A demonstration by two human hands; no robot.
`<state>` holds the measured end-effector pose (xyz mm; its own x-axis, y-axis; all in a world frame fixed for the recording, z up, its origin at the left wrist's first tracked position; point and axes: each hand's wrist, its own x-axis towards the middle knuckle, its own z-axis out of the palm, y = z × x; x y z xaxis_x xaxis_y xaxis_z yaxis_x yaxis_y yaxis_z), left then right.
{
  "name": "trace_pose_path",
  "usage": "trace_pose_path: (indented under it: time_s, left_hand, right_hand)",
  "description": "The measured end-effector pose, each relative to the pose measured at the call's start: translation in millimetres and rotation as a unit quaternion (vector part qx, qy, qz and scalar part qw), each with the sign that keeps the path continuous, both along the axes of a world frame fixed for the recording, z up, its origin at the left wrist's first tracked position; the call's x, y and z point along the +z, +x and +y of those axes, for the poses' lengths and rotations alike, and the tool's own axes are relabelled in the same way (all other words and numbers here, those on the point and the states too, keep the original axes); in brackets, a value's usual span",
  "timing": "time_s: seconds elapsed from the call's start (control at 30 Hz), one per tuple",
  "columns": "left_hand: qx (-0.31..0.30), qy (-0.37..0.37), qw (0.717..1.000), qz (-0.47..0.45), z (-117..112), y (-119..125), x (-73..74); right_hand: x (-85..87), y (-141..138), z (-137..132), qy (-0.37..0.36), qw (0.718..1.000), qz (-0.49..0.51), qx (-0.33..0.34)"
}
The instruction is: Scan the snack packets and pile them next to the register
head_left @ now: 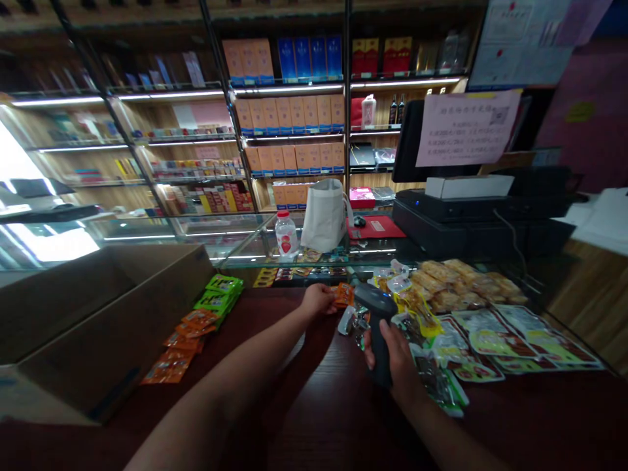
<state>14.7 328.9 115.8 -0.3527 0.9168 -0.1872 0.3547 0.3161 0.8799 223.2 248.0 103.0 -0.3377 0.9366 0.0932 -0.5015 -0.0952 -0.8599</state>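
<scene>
My right hand (392, 356) is wrapped round the handle of a dark barcode scanner (375, 301), held upright over the counter. Its head is close to an orange snack packet (345, 294), which the fingers of my left hand (320, 299) pinch by the edge. Behind and below the scanner lie several clear and yellow snack packets (417, 311), partly covered by it. To the left, orange snack packets (177, 343) and green snack packets (220, 293) lie in an overlapping row along a cardboard box.
The open cardboard box (161, 307) stands at the left. Brown packaged snacks (456, 284) and flat white-green packs (510, 333) lie at the right. On the glass counter stand a water bottle (286, 235), a white bag (324, 219) and a monitor (409, 147).
</scene>
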Motion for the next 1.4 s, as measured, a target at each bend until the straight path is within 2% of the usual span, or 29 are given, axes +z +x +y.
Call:
trace_pose_path:
  time_s: [0.1,0.17,0.27,0.4,0.47,0.57,0.67,0.77,0.93,1.03,1.1,1.17,1.2,1.27,1.33,1.4]
  left_hand:
    - [0.018,0.026,0.99,0.134,-19.7,-12.4,-1.0]
    - [0.03,0.037,0.972,0.229,-41.0,-27.0,3.4]
    - [0.053,0.018,0.93,0.364,-82.0,-59.0,18.5]
    - [0.105,-0.053,0.853,0.508,-137.5,-114.4,43.8]
    - [0.125,-0.112,0.822,0.544,-159.6,-140.6,52.1]
    - [0.122,-0.197,0.799,0.555,-181.3,-169.2,55.2]
    - [0.108,-0.234,0.791,0.555,-189.3,-182.2,52.2]
    - [0.098,-0.235,0.784,0.566,-189.3,-183.8,54.6]
    - [0.101,-0.199,0.764,0.606,-190.7,-169.3,77.8]
    - [0.11,-0.128,0.769,0.617,-191.4,-137.9,83.8]
    - [0.11,-0.003,0.808,0.579,-189.1,-104.3,77.0]
    - [0.061,0.172,0.838,0.514,-184.8,-65.7,62.7]
    - [0.026,0.251,0.835,0.488,-182.1,-46.8,54.1]
    - [-0.058,0.381,0.804,0.453,-176.5,-14.3,37.5]
    - [-0.131,0.458,0.773,0.42,-171.6,8.1,23.6]
    - [-0.172,0.493,0.761,0.385,-168.4,20.6,12.8]
  right_hand:
    - [-1.2,0.6,-1.7,-0.007,1.0,0.002,0.011]
    - [-1.5,0.9,-3.7,-0.007,1.0,0.002,0.024]
    - [-1.6,1.6,-7.2,0.002,0.999,-0.001,0.054]
    - [-3.4,2.8,-9.9,0.016,0.996,-0.004,0.084]
    - [-5.1,3.1,-9.6,0.019,0.996,-0.004,0.092]
    - [-7.6,2.6,-8.4,0.022,0.995,-0.004,0.102]
    - [-9.5,1.8,-8.4,0.025,0.994,-0.007,0.106]
    - [-10.8,1.3,-9.2,0.029,0.994,-0.011,0.105]
    - [-9.9,1.4,-8.9,0.03,0.993,-0.013,0.116]
    - [-7.5,0.6,-8.6,0.028,0.993,-0.011,0.113]
    - [-6.4,-0.4,-8.3,0.025,0.994,-0.01,0.109]
    - [-6.2,-1.4,-7.5,0.023,0.994,-0.013,0.106]
    - [-6.3,-1.8,-7.0,0.023,0.994,-0.016,0.103]
    - [-6.5,-2.2,-5.6,0.022,0.995,-0.024,0.095]
    - [-6.1,-2.1,-4.2,0.017,0.996,-0.036,0.085]
    - [-5.1,-1.6,-3.3,0.008,0.995,-0.053,0.081]
